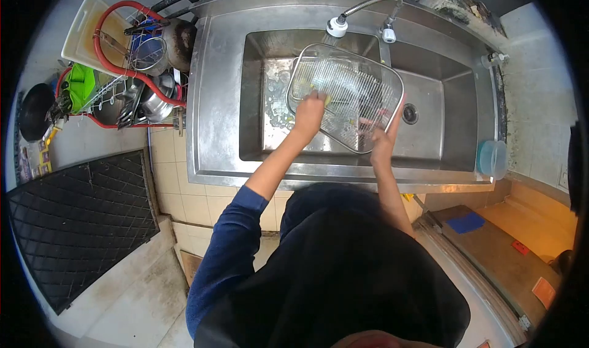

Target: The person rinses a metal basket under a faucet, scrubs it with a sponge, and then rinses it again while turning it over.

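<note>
Over the left basin point(270, 141) of the steel bench point(215, 109), I have the wire basket point(351, 78) tilted, its right end reaching across the divider point(385, 55). The left hand point(310, 112) is on the basket's mesh, left of centre; its fingers are curled closed around a small yellow-green pad point(328, 99), mostly hidden. The right hand point(384, 141) grips the near right corner, thumb over the rim, other fingers spread beneath the mesh. I cannot tell whether the basket touches the basin floor.

Far side: the white spray head point(336, 27) hangs just beyond the basket's far rim, limiting clearance there. Right: the drain point(410, 113) lies just beside the basket; a teal container point(491, 158) stands at the bench's near right corner. Left: a loaded dish rack point(103, 103) adjoins the bench.
</note>
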`<state>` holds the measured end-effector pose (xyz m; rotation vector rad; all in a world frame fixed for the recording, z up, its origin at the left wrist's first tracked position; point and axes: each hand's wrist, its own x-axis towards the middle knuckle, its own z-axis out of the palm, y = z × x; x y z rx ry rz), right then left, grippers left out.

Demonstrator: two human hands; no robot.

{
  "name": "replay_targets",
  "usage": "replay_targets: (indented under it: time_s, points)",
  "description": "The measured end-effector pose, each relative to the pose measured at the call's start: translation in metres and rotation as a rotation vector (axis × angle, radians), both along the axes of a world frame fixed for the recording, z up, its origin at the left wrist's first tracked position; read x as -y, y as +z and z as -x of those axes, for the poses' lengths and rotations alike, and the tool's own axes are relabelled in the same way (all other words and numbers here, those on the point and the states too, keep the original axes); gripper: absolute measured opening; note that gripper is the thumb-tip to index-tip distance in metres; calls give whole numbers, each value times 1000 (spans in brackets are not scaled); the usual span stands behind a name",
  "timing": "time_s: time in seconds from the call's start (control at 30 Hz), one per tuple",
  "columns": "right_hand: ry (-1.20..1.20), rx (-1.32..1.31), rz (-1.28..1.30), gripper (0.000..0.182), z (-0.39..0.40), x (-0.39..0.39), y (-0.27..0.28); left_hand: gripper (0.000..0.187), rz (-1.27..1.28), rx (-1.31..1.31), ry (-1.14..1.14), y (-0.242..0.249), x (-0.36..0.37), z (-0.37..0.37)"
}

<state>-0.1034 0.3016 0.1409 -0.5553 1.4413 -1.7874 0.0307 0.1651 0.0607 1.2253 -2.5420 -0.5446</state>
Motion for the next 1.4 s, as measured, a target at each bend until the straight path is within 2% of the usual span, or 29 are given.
replay_targets:
  time_s: [0.03,0.13,0.17,0.27,0.33,0.4,0.47,0.53,0.57,0.6,0.67,0.7,0.73,0.77,0.83,0.87,0.93,1.0,1.1,1.2,1.23,1.27,1.33,1.4]
  points:
    - [32,-23,7,101,4,0,2,29,-1,1,-5,0,4,1]
    - [44,-93,-28,101,-7,-9,7,24,181,-135,205,14,22,-1]
    - [74,-78,-1,101,-11,-10,6,22,234,-303,252,28,28,0]
    - [103,-106,6,101,-19,-11,28,24,304,-378,179,41,43,-5]
    - [83,-178,46,100,-10,-10,38,23,319,-284,133,29,31,-16]
    - [46,-150,65,99,-1,-8,39,20,175,102,-29,17,14,-29]
    - [9,-114,74,99,-1,-9,36,17,177,89,-63,16,10,-33]
    - [63,-305,26,98,-6,-12,31,20,191,-50,103,28,14,-27]
    - [67,-306,27,98,-9,-12,32,27,160,-230,136,40,19,-25]
    - [71,-320,25,98,-14,-12,36,27,163,-233,140,45,24,-23]
    - [75,-342,33,98,-17,-11,43,26,286,-482,281,54,36,-18]
    - [75,-339,25,93,-19,-12,46,27,354,-520,301,58,39,-15]
    - [74,-333,10,89,-21,-15,48,27,352,-520,299,56,36,-18]
    - [74,-336,12,89,-18,-16,46,27,315,-404,248,51,31,-21]
    - [-88,-397,17,76,-5,-14,39,24,219,-159,151,35,19,-31]
    - [-90,-392,20,76,0,-11,39,24,222,-155,149,25,8,-38]
    - [-176,-456,64,66,5,-11,40,26,-59,-23,-58,15,-14,-48]
    - [-199,-522,52,66,4,-12,35,25,-64,-53,-25,17,-9,-41]
    - [-171,-389,89,66,-11,-11,38,28,223,-454,223,46,10,-24]
    - [-130,-476,118,70,-16,-14,38,28,249,-539,349,57,18,-14]
    - [-165,-543,110,73,-15,-14,39,26,258,-423,357,53,13,-15]
    - [-204,-606,102,77,-15,-13,39,26,260,-421,358,45,6,-16]
    - [-214,-568,136,76,-10,-11,43,26,39,-144,268,36,-15,-14]
    - [-226,-534,169,76,-7,-12,40,21,-35,-134,237,34,-23,-12]
